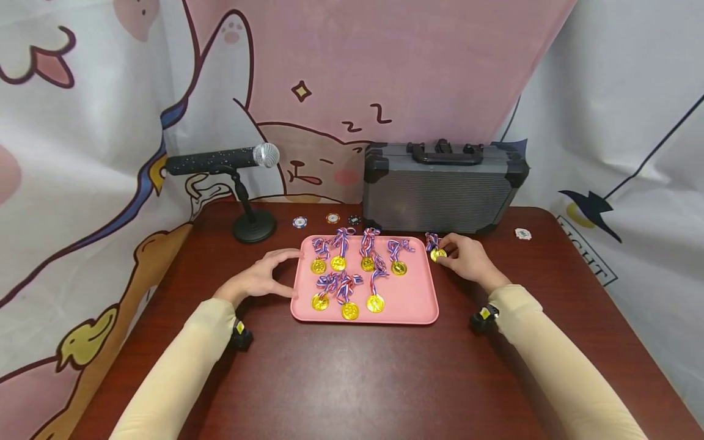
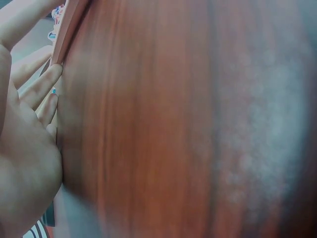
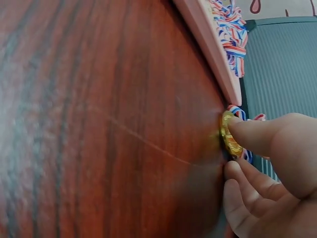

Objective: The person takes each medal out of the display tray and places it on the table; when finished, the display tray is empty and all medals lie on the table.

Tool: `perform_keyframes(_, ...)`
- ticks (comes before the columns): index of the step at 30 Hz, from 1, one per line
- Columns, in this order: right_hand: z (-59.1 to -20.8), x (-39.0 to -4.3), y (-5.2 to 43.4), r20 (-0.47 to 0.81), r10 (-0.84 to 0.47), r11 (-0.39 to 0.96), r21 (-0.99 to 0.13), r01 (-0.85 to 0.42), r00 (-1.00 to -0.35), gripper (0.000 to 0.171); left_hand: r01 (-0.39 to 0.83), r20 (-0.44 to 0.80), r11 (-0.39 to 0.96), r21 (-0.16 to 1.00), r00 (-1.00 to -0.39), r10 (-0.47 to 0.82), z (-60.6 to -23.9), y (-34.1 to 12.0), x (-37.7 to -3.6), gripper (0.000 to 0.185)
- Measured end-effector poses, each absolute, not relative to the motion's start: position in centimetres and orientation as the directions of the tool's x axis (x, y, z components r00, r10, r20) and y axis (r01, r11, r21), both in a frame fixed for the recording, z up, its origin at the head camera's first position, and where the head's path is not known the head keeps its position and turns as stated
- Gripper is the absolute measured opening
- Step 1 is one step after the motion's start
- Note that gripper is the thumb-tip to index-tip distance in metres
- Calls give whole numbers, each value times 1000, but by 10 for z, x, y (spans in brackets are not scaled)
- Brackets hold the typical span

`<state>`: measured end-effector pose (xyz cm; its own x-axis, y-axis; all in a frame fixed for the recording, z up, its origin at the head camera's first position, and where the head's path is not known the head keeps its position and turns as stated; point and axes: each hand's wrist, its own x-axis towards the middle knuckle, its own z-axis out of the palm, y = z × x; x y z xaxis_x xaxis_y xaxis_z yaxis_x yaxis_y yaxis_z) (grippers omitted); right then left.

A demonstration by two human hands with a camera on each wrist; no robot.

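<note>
On the table, just right of the pink tray (image 1: 409,299), lies a gold medal (image 1: 437,253) with a red, white and blue ribbon. My right hand (image 1: 467,260) pinches this medal by its edge; in the right wrist view the thumb (image 3: 255,133) lies on the disc (image 3: 229,136) and a finger is under it. At the tray's left side, my left hand (image 1: 255,278) has its thumb and fingers spread, touching the rim. Several more gold medals (image 1: 349,311) with bunched ribbons lie in the tray in two rough rows.
Behind the tray stands a grey hard case (image 1: 440,189). A microphone (image 1: 220,160) on a black stand is at the back left. Poker chips (image 1: 299,222) lie behind the tray, and a pale one (image 1: 523,233) sits at the far right. Printed cloth surrounds the table.
</note>
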<state>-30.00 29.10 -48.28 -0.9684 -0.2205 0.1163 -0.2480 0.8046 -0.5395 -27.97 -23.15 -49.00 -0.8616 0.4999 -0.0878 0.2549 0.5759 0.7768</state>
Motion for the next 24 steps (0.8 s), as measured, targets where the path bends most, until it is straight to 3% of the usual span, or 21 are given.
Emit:
perform_keyframes(10,-466,-289,288,183,-191,758,-596,-264,-964,36,273,-77,579,769,-858,508,-493,-235,-281,95)
perform_keyframes(19,-454,-282,242,170,-350,603,-711,-361,-921,40,338,-5,525,781,-837,546,-495,-237,-283,94)
perform_keyframes(24,-463,-283,222,164,-427,573,-712,-406,-889,34,341,19,480,808,-830,557,-496,-236,-286,90)
